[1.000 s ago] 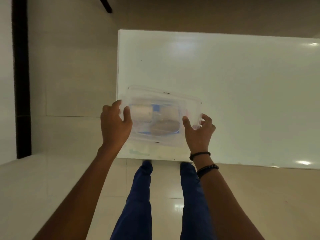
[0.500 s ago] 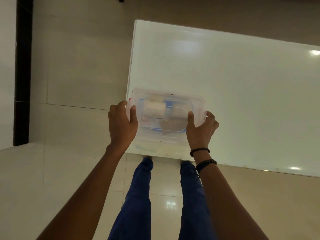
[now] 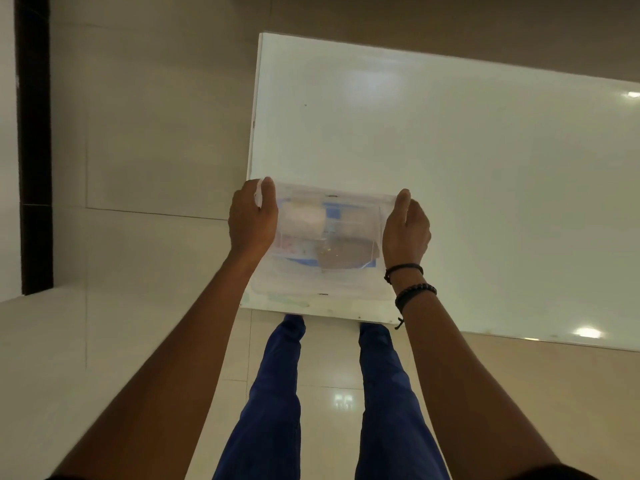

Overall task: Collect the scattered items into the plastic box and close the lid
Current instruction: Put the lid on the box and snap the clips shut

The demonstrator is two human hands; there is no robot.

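A clear plastic box (image 3: 325, 278) with its lid on sits at the near left corner of the white table (image 3: 450, 168). Through the lid I see a white roll (image 3: 303, 220), a brown item (image 3: 343, 256) and something blue. My left hand (image 3: 251, 223) grips the box's left end, thumb over the lid's far corner. At the right end my right hand (image 3: 405, 230) holds it the same way, with dark bracelets on that wrist.
The table's left edge (image 3: 254, 133) and near edge drop to a glossy tiled floor. My legs in blue trousers (image 3: 277, 393) stand just below the near edge. A dark vertical strip (image 3: 34, 150) runs along the far left.
Both hands have slid further along the box's ends toward its far corners. The box now lies closer to the table's near edge, and the view has shifted.
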